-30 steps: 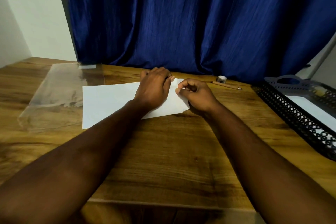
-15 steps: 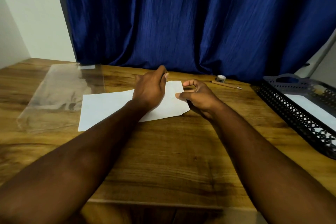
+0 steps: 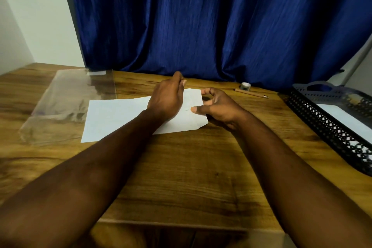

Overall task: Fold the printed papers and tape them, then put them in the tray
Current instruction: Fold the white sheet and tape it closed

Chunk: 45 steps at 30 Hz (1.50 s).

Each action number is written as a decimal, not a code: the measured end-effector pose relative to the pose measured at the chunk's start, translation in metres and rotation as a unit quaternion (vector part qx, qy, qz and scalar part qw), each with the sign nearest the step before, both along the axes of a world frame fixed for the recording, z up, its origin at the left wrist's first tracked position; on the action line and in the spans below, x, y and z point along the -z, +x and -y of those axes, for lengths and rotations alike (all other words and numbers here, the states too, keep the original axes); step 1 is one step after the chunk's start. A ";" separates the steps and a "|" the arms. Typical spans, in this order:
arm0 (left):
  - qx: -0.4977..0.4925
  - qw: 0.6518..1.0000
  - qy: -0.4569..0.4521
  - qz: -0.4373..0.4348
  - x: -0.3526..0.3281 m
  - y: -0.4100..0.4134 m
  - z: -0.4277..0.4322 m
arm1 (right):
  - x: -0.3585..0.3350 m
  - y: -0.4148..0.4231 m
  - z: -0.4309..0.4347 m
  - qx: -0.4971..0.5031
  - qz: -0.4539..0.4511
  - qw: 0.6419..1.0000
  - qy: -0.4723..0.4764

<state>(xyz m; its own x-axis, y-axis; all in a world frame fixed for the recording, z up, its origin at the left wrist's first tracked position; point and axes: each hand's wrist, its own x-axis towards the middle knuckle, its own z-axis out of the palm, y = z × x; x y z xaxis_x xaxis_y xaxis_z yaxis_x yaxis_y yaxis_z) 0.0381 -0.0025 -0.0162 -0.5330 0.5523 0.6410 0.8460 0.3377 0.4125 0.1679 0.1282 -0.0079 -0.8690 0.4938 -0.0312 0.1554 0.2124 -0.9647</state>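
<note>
A dark blue curtain is hanging behind a wooden table, with a pale wall showing at the left. A white paper is lying flat near the middle of the table, its left end overlapping the edge of a clear plastic sheet. The left hand is resting on the paper's right half, fingers together and reaching toward the far edge, pressing the sheet down. The right hand is holding the paper's right edge, its thumb lying on top and its curled index finger touching the far right corner. A small tape roll and a pencil are sitting just beside each other near the curtain, beyond the right hand. A black perforated tray is standing at the table's right side, well apart from the paper, with a white sheet lying inside it.
</note>
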 end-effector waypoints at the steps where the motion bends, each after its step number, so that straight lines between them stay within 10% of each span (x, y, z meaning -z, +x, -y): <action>1: 0.010 1.000 0.008 0.003 0.000 0.000 0.001 | 0.000 0.000 0.000 0.006 0.001 1.000 -0.003; 9: 0.097 0.995 0.033 0.006 -0.001 0.006 0.004 | 0.000 -0.002 0.002 0.043 -0.019 0.999 -0.001; 20: 0.100 0.950 -0.291 0.056 0.021 -0.006 -0.007 | 0.012 -0.002 -0.019 0.183 -0.007 0.971 0.151; 45: 0.132 0.931 -0.336 0.052 0.015 -0.008 0.001 | 0.034 -0.015 -0.058 0.112 0.007 0.934 0.340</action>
